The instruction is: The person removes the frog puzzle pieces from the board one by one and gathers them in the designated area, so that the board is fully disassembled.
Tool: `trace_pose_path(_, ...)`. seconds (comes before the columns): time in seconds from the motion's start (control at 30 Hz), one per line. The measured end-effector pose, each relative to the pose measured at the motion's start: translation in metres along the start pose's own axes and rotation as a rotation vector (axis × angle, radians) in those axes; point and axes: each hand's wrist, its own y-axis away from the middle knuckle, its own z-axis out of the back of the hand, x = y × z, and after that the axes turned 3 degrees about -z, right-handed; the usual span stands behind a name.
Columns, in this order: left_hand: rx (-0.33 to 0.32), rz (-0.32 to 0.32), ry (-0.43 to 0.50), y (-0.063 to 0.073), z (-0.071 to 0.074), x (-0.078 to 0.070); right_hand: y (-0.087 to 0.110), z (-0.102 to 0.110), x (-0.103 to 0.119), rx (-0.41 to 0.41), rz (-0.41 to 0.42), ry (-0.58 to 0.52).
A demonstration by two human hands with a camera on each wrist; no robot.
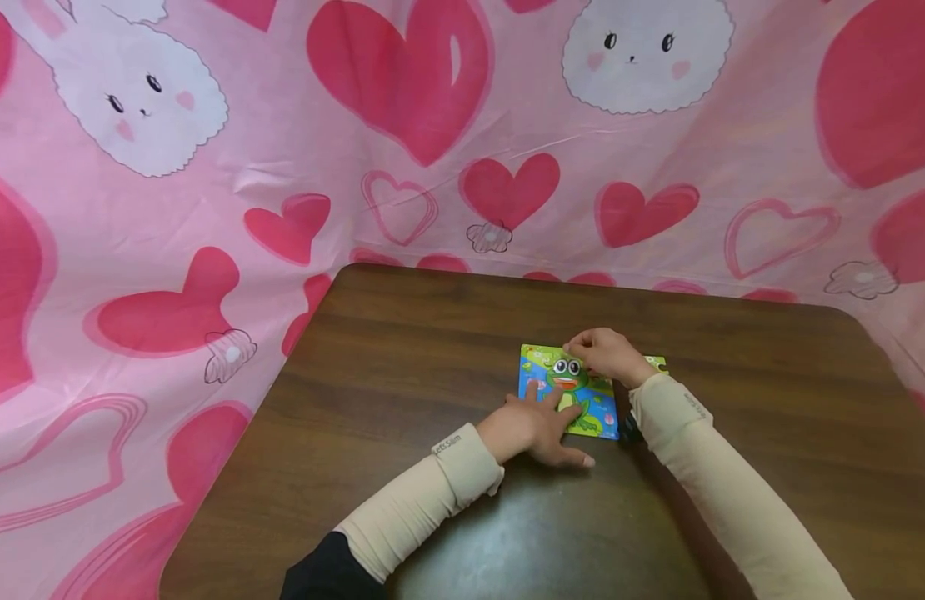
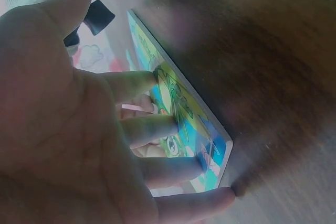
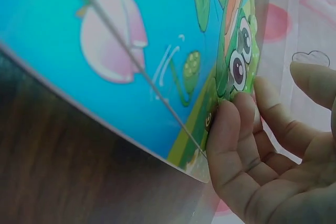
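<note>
A flat frog picture puzzle (image 1: 607,408), blue and green with visible cut lines, lies on the brown table. Spread fingers of my left hand (image 1: 533,425) rest across its lower left part, over the frog's body. The left wrist view shows those fingertips on the picture and the little finger just past its corner. At the top edge is my right hand (image 1: 608,354), its bent fingertips touching the picture beside the frog's eyes (image 3: 239,64). In the right wrist view the thumb stands apart from the other fingers.
Another green piece of printed board (image 1: 657,363) shows partly behind the right wrist. The brown table (image 1: 402,350) extends around the puzzle. Pink cloth (image 1: 425,192) with hearts and rabbit faces hangs behind and to the left.
</note>
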Motion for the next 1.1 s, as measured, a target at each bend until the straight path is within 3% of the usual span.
trace_pose_path(0.7,-0.011,0.01,-0.025,-0.003,-0.003,-0.001,0.005,-0.003,-0.01,-0.084,0.058,-0.024)
trace_pose_path(1.1,-0.011,0.022,-0.049,-0.002,-0.003,-0.001,-0.002,-0.005,-0.015,-0.073,0.027,-0.142)
